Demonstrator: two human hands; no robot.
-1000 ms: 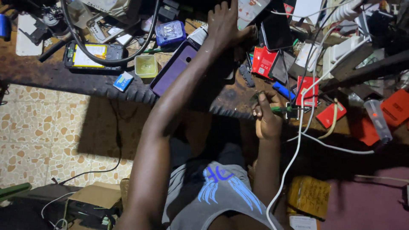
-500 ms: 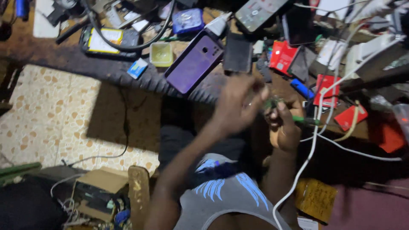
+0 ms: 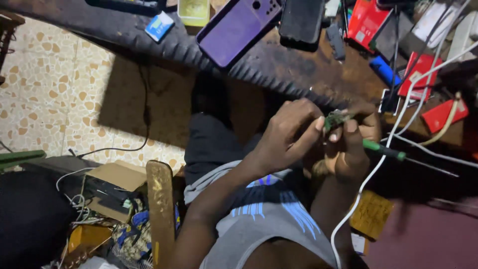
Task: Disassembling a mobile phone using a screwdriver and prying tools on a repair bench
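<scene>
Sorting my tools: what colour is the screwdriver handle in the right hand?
Green, on the screwdriver held in the right hand; head view.

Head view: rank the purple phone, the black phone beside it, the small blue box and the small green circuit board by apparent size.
1. purple phone
2. black phone, partly cut off by the frame edge, so unsure
3. small blue box
4. green circuit board, pinched between left hand and right hand; nearer the camera, mostly covered.

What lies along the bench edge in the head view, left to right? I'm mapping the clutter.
Small blue box → yellowish tray → purple phone → dark phone → red packet → blue tool handle → red card.
</scene>
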